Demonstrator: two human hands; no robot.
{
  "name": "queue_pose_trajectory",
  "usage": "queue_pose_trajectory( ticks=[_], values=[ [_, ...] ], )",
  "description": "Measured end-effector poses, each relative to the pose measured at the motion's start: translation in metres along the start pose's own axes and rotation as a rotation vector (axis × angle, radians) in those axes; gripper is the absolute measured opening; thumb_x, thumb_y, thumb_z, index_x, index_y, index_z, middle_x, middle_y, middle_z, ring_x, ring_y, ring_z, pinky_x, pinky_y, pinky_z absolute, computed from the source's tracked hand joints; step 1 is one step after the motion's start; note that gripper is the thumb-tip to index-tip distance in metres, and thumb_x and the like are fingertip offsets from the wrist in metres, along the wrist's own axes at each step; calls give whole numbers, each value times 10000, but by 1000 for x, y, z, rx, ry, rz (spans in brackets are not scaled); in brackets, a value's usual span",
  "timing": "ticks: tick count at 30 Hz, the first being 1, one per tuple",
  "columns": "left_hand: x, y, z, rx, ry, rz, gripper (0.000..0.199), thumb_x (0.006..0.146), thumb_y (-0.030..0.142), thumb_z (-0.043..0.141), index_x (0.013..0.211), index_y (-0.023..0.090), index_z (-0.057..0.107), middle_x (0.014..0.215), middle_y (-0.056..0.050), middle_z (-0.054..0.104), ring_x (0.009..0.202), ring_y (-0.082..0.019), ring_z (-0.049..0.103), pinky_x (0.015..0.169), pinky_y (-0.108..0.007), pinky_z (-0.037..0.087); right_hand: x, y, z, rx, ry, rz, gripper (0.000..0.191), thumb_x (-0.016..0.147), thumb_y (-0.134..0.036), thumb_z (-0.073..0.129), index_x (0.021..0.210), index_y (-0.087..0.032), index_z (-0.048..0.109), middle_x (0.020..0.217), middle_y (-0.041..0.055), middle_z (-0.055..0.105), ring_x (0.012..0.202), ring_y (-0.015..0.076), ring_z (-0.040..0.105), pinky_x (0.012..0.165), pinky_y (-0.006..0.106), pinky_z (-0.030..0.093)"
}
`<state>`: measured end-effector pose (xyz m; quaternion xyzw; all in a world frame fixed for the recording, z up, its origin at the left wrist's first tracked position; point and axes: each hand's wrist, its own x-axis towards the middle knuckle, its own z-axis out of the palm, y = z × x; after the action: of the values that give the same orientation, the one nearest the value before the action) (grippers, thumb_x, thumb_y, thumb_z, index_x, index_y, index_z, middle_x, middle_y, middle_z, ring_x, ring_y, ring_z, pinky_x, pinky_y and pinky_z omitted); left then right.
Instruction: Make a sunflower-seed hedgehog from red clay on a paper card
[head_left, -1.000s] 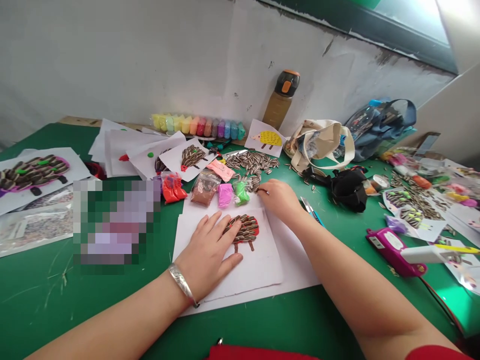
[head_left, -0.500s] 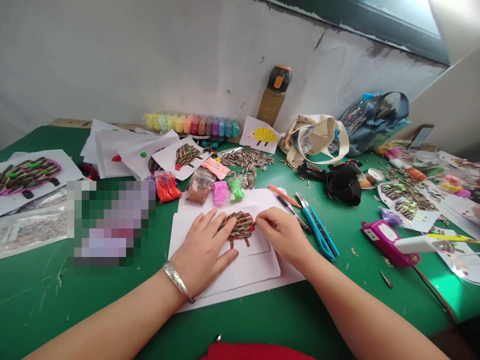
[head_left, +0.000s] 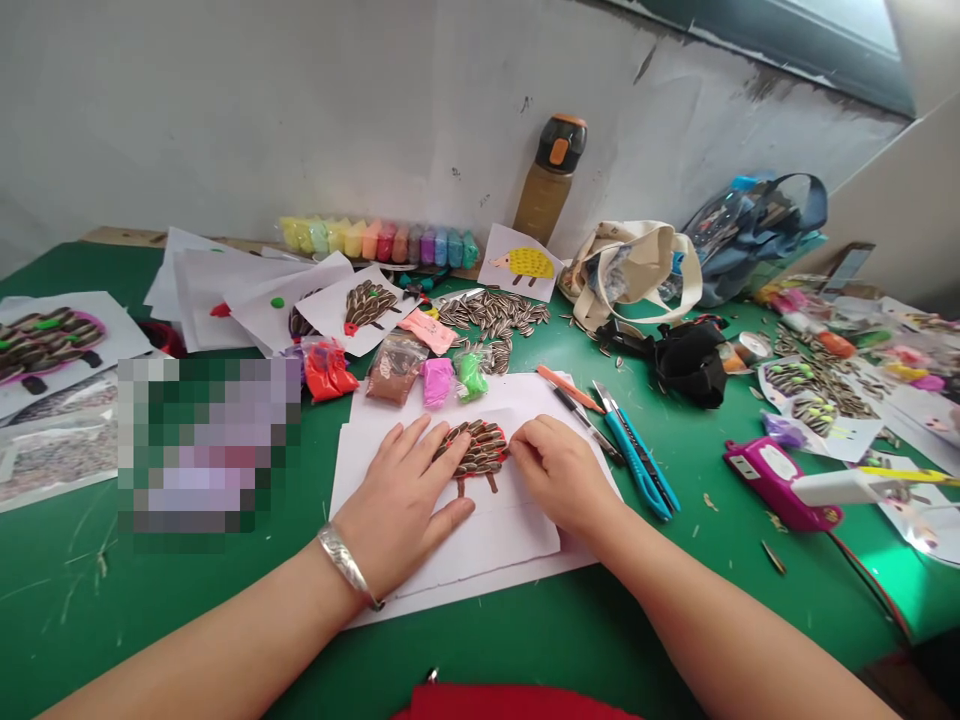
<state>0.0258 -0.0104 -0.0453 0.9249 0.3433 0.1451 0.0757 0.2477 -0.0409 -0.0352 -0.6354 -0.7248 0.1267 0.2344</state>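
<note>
Centre: a seed hedgehog picture [head_left: 478, 449] lies on a stack of paper sheets [head_left: 480, 540] on the table [head_left: 600, 640].
Hands: the left hand [head_left: 401, 505] lies flat on the sheets, left of the hedgehog; the right hand [head_left: 559, 470] touches its right edge.
Behind: clay bags [head_left: 420, 375], then a pile of sunflower seeds [head_left: 495, 315].
Right: utility knives [head_left: 637, 460], farther right a glue gun [head_left: 795, 485].
Back wall: a bottle [head_left: 551, 180] stands behind a row of clay packs [head_left: 379, 240].

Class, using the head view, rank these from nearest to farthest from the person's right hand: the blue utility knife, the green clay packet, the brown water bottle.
From the right hand:
1. Blue utility knife, just to its right.
2. Green clay packet, up and left.
3. Brown water bottle, against the back wall.
</note>
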Motion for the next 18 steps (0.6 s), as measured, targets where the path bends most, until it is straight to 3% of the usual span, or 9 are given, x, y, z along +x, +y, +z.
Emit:
queue_pose_trajectory(
  ticks=[7,14,18],
  values=[
    [0,1,-1,21,-10,4,551,931,427,503,1395,130,473,1425,-156,483,1342,-379,362,1095,-593,305,0,-4,2,-72,-35,-20,229,923,-174,445,710,-191,527,729,35,549,710,176,515,674,310,372],
    [0,-1,1,16,13,13,545,933,422,504,1391,129,474,1417,-157,489,1341,-378,362,1088,-599,312,-2,-1,-8,51,-24,49,105,898,-201,540,819,-195,608,796,14,569,730,146,536,661,265,393],
    [-1,-1,1,13,24,19,547,922,409,530,1389,131,476,1417,-154,490,1345,-379,361,1093,-595,312,-4,-1,-11,27,-62,52,154,904,-167,518,800,-196,627,777,7,570,714,138,537,650,261,391]
  ],
)
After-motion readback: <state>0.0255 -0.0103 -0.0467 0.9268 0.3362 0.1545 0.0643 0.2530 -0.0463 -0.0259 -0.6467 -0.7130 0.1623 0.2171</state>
